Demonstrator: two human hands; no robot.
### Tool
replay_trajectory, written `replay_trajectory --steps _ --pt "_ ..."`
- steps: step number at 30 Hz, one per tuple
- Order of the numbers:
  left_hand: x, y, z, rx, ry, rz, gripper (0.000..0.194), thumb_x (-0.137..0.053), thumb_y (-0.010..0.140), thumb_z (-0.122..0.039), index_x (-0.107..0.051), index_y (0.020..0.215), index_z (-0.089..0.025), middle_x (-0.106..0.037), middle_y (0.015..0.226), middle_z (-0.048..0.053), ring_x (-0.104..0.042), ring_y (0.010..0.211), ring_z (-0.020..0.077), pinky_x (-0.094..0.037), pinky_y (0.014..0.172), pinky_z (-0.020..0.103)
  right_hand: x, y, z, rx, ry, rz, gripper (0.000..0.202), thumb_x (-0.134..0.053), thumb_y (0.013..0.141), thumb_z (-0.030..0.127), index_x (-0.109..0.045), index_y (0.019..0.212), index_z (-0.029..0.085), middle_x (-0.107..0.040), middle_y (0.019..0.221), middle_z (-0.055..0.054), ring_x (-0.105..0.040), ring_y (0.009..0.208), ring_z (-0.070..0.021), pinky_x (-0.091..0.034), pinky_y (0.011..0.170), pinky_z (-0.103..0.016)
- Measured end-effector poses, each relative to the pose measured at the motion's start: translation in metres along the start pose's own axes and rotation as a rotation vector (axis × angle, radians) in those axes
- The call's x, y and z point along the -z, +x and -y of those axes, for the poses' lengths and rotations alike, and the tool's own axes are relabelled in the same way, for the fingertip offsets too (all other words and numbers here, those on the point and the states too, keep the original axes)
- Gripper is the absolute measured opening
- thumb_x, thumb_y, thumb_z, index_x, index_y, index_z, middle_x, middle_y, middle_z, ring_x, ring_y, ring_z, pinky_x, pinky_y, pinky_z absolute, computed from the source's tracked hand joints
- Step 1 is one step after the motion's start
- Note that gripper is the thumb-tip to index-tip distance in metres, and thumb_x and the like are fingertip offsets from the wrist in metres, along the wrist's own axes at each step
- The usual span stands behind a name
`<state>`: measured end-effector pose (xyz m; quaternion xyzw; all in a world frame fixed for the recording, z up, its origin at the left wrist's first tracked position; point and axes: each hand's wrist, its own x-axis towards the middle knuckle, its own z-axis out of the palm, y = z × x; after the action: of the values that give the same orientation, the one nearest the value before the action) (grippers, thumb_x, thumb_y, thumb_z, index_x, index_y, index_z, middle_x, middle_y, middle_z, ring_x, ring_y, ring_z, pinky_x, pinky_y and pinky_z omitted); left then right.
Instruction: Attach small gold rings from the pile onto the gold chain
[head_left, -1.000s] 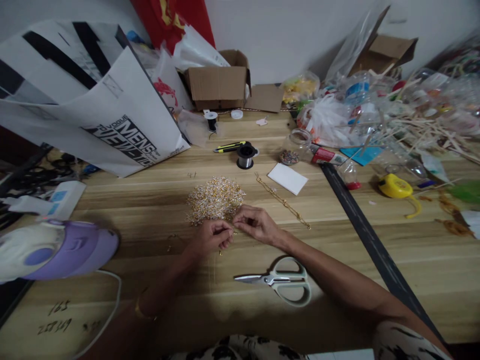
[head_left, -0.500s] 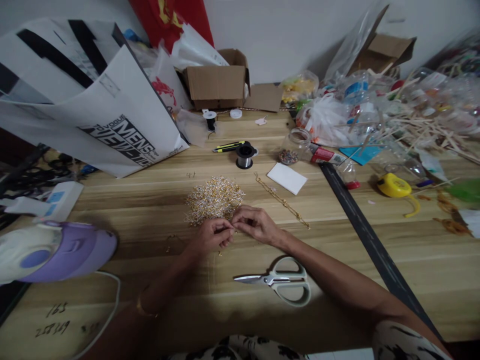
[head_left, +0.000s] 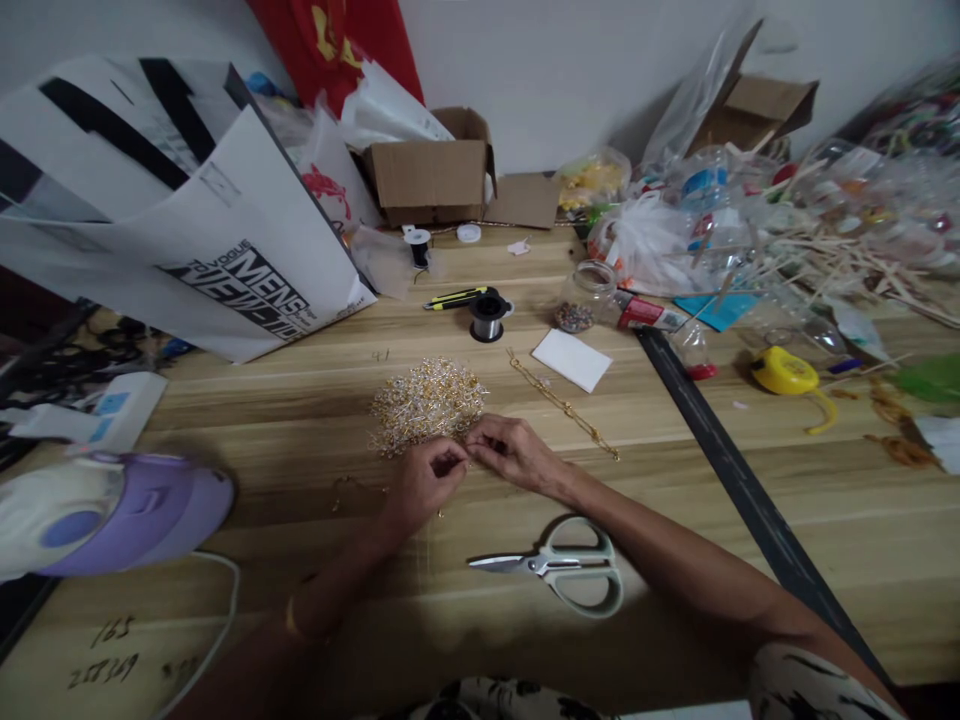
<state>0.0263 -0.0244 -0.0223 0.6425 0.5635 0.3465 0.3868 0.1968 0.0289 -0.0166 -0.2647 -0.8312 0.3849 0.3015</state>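
My left hand (head_left: 429, 482) is closed in a pinch, its fingertips meeting those of my right hand (head_left: 514, 452), which is pinched too. Whatever lies between the fingertips is too small to make out. Just beyond both hands lies a pile of small gold and silver pieces (head_left: 427, 400). A gold chain (head_left: 564, 405) stretches over the wood to the right of the pile. Scissors with pale green handles (head_left: 555, 565) lie nearer my body, their blades pointing left. A thin gold piece (head_left: 358, 484) rests left of my left hand.
Behind the pile are a wire spool (head_left: 488, 318), a yellow-black cutter (head_left: 459, 297), a jar of beads (head_left: 583, 300) and a white card (head_left: 571, 359). A paper bag (head_left: 247, 250) and a purple device (head_left: 161, 510) stand left. A yellow tape measure (head_left: 786, 372) lies right.
My left hand's fingers have curled in more and turned slightly, still at my right fingertips. My right hand has barely moved. The whole view has shifted slightly.
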Motion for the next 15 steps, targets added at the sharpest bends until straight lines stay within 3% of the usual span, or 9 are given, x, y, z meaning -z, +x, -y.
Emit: replay_trajectory --steps 7,15 --pt "-0.0023 -0.0035 -0.0047 -0.144 0.251 -0.087 0.011 -0.053 0.076 -0.015 -0.056 0.066 -0.016 -0.053 0.063 -0.002 -0.051 0.060 0.0101 -0.040 0.057 0.020 0.0043 0.0008 0.0044 -0.016 -0.050 0.057 0.009 -0.050 0.081 0.008 -0.056 0.078 0.014 -0.052 0.070 0.000 -0.047 0.061 -0.0095 -0.035 0.058 -0.019" --pt "-0.0018 -0.0090 0.0008 -0.357 0.487 -0.054 0.017 -0.045 0.087 -0.017 -0.057 0.075 -0.017 -0.059 0.074 0.003 -0.055 0.072 0.0135 -0.043 0.069 0.026 0.0072 0.0013 0.0034 0.018 -0.115 0.118 0.011 -0.049 0.081 0.008 -0.053 0.075 0.015 -0.051 0.069 0.000 -0.045 0.061 -0.0105 -0.034 0.057 -0.020"
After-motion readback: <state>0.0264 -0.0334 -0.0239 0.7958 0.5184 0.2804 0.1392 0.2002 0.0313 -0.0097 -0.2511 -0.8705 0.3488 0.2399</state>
